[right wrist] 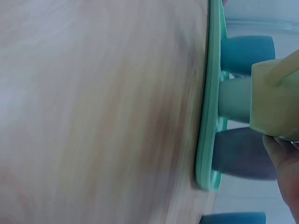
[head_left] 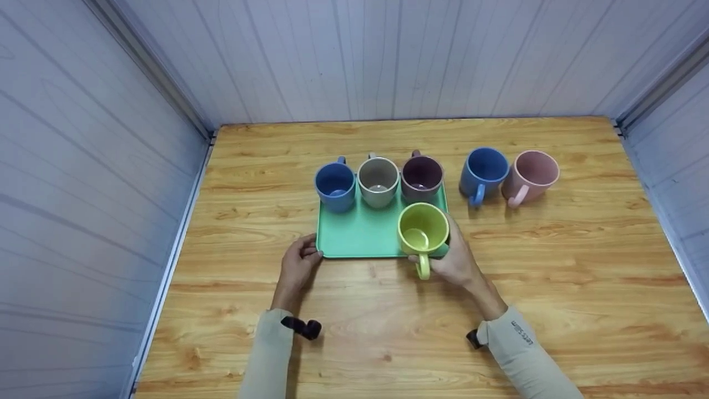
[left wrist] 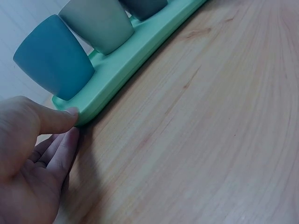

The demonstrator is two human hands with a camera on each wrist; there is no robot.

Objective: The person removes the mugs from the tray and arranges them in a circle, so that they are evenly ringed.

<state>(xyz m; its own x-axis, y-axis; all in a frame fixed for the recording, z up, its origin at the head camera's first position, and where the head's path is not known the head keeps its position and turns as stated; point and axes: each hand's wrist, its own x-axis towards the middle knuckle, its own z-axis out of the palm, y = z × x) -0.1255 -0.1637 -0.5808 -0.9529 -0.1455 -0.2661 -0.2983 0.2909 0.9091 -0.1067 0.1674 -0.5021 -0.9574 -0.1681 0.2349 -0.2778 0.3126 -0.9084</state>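
My right hand (head_left: 457, 257) grips a yellow-green mug (head_left: 424, 221) from its right side, the mug's handle pointing toward me. In the right wrist view that mug (right wrist: 273, 100) is raised above the surface of the green tray (right wrist: 204, 154). At the tray's near left corner, my left hand (head_left: 297, 266) pinches the edge, with the thumb (left wrist: 60, 120) on the rim and the other fingers lower down. Along the tray's far side stand a blue mug (head_left: 338, 202), a grey mug (head_left: 378, 194) and a dark purple mug (head_left: 421, 191), handles turned away from me.
Right of the tray, another blue mug (head_left: 476, 180) and a pink mug (head_left: 526, 188) stand close together on the wooden table (head_left: 581, 266), handles toward me. Pale panel walls (head_left: 365, 61) rise behind the table and at both sides.
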